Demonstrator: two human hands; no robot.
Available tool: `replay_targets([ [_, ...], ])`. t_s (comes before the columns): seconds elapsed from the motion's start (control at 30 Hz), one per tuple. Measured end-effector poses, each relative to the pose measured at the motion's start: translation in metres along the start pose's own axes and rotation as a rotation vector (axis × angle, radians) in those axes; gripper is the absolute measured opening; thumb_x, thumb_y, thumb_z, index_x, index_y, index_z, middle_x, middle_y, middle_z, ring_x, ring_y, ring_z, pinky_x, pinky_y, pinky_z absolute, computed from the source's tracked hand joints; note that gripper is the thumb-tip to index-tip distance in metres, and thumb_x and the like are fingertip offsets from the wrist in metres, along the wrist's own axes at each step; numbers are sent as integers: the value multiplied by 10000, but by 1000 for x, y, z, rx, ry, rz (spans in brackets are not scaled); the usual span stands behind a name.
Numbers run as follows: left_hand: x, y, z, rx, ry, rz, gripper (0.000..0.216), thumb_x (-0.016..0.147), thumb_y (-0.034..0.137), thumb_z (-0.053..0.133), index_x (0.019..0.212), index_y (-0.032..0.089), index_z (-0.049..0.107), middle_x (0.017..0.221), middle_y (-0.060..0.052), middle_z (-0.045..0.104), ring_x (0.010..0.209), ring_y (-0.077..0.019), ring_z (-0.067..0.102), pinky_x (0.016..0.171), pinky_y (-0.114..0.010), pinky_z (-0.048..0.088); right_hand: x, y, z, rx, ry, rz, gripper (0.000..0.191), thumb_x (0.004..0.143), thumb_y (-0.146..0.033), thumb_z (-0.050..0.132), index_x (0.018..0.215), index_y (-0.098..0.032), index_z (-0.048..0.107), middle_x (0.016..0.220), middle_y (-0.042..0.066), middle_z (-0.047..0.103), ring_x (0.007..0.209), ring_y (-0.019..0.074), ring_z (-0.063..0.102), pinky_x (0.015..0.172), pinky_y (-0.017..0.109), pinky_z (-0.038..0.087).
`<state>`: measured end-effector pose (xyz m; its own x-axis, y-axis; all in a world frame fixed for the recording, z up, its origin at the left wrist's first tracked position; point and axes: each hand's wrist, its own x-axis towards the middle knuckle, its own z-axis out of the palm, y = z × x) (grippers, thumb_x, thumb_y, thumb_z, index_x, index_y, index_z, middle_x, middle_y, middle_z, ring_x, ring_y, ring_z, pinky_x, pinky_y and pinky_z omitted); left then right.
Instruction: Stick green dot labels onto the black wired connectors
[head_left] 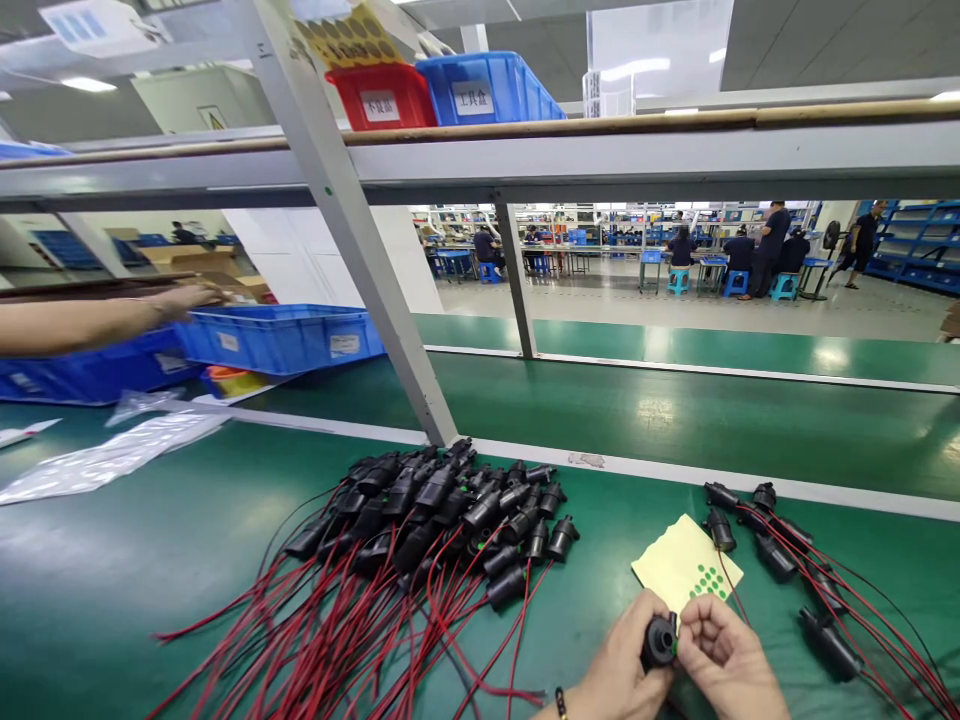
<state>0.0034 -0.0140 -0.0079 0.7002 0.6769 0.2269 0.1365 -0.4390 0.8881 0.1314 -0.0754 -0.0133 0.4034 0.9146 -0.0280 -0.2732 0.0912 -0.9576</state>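
A green workbench (135, 560) fills the lower view, with a grey shelf frame (352, 230) slanting up across it and a factory floor with seated workers far behind. On the shelf above stand a red bin (382, 97) and a blue bin (487, 88), side by side and touching. At the left, blue trays (281, 337) sit on the bench, and another person's arm (97, 320) reaches over them from the left edge. Clear plastic bags (112, 455) lie crumpled in front of the trays. In the middle of the bench lies a big pile of black connectors (442, 510) with red wires (330, 630) fanning toward the lower left. A smaller group of connectors (780, 555) with red wires lies at the right. Between the two heaps, nearer the right one, rests a pale yellow sticker sheet (679, 560) bearing a cluster of green dots (709, 580). At the bottom edge, just in front of the sheet, the left hand (619, 670) grips one black connector (660, 640), fingers curled around its body. The right hand (727, 660) is closed with its fingertips pinched against the front of that connector, where a speck of green shows.
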Motion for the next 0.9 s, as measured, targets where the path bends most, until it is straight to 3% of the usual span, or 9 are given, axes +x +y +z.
replay_targets([
  [0.23,1,-3,-2,99,-5,70,216,708,101,500,885,207,435,819,-10,484,720,-162,451,657,-272,378,3,7,-5,-110,7,-20,358,646,-525,772,697,-198,635,569,-13,594,527,129,520,505,242,403],
  [0.4,1,5,-7,145,-32,37,158,743,134,496,855,213,416,806,-10,470,717,-174,450,658,-289,375,3,8,-8,-110,-11,-22,367,648,-540,774,719,-199,657,586,-7,617,547,137,553,520,239,426],
  [0.53,2,9,-7,54,-25,-61,132,769,170,534,850,208,437,786,8,455,706,-157,428,653,-273,369,-1,3,-4,-95,26,-55,409,647,-592,754,729,-194,702,626,18,652,584,160,593,557,253,464],
  [0.9,3,4,-2,-141,-23,-121,202,767,221,624,817,203,429,719,52,407,655,-115,346,595,-237,310,4,-9,-10,33,-132,0,328,694,-492,772,657,-180,676,610,-5,618,582,140,581,574,236,456],
])
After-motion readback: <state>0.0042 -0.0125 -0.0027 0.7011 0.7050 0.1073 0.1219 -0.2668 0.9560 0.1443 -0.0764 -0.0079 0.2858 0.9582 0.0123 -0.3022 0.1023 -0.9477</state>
